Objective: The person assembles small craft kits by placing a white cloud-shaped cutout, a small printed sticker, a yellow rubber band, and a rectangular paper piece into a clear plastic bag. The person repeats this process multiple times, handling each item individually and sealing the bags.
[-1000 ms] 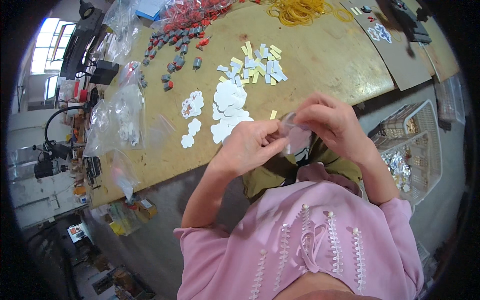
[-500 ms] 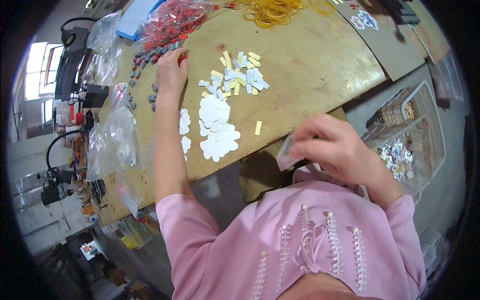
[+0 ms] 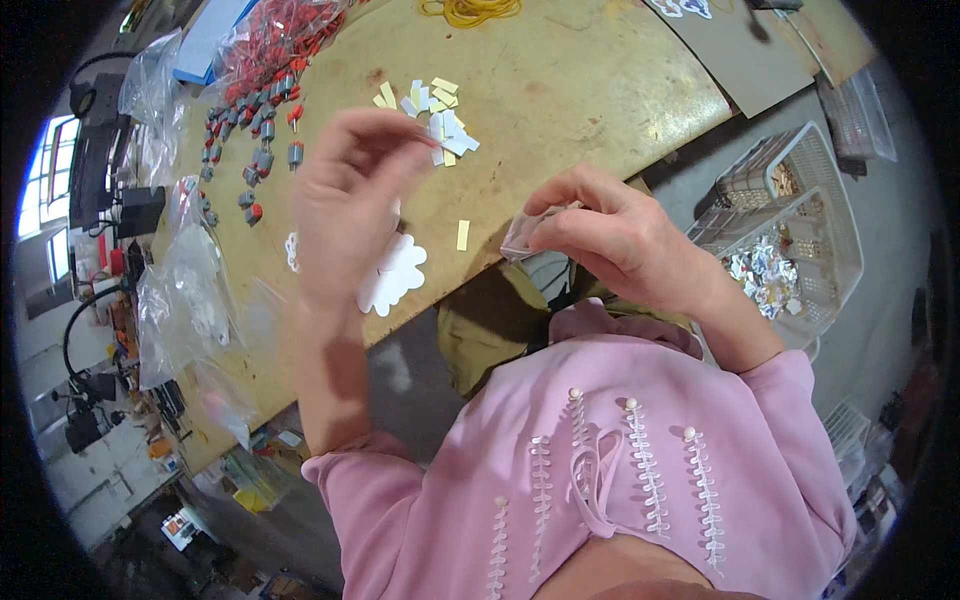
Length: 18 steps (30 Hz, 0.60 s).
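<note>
My right hand (image 3: 610,235) pinches a small clear plastic bag (image 3: 518,236) just off the table's near edge. My left hand (image 3: 350,200) is raised over the table, blurred by motion, with thumb and fingers closed. Something small and reddish shows at its fingertips, too smeared to name. Beneath and beside that hand lie white scalloped cutouts (image 3: 398,275), partly hidden. Beyond it is a loose pile of pale yellow and white strips (image 3: 450,130). A lone yellow strip (image 3: 462,235) lies between my hands. Small grey and red motor-like parts (image 3: 262,125) are scattered to the left.
A tangle of red pieces in clear plastic (image 3: 285,40) and yellow rubber bands (image 3: 470,10) lie at the far side. Clear bags (image 3: 185,300) line the left edge of the table (image 3: 580,100). A pale plastic basket (image 3: 835,250) with shiny pieces stands at right.
My left hand has come back from the grey and red parts toward me, over the cutouts. My right hand still holds the bag, now nearer the table edge. The view has shifted.
</note>
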{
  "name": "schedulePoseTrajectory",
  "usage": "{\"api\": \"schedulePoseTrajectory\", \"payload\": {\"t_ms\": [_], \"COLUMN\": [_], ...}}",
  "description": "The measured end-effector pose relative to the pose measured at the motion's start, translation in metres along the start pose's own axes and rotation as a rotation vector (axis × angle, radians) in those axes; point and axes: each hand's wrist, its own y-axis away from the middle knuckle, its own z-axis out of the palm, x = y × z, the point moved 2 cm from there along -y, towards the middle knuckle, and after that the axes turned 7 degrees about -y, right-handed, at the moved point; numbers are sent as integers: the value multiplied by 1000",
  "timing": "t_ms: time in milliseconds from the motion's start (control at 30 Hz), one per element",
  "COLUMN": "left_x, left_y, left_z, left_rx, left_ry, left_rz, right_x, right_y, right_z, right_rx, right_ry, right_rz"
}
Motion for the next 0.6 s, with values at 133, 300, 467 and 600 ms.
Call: {"api": "schedulePoseTrajectory", "payload": {"t_ms": [133,300,467,600], "left_x": [19,32,15,-9], "left_y": [42,49,31,-3], "left_z": [29,32,9,8], "left_rx": [-198,-190,33,-30], "left_ry": [-245,-379,-210,-156], "left_rz": [109,176,43,10], "right_x": [-8,-12,-2,-5], "right_y": [-5,-2,-1,-2], "right_z": [10,13,6,-7], "right_rx": [4,-8,-10,94], "right_ry": [-55,-39,-162,23], "right_rz": [-2,11,74,-64]}}
